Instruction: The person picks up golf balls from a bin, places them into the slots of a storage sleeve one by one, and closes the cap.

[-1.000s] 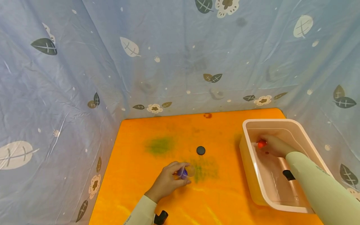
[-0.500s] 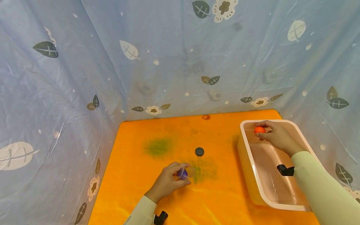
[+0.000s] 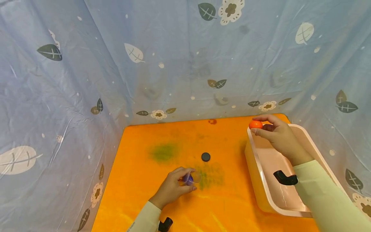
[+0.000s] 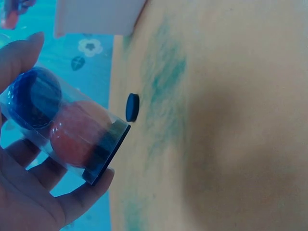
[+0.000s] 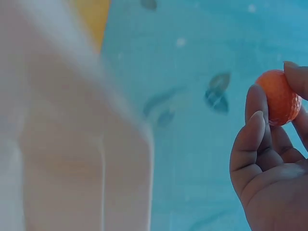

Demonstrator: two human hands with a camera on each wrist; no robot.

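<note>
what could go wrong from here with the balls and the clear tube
The right hand pinches the orange ball near the tub's rim; it might slip. If the clear tube in the left hand has an open end, tipping it could spill the blue ball and red ball inside. The black disc lying on the table might get knocked away.

The head camera looks forward and down from above, farthest from the table (image 3: 139,180). The left wrist camera looks closely past the left hand (image 3: 173,185) and shares the black disc (image 3: 205,157) with the head view. The right wrist camera, close beside the tub (image 3: 256,177), faces the curtain (image 5: 192,144), sharing the head view's orange ball (image 3: 255,125).
</note>
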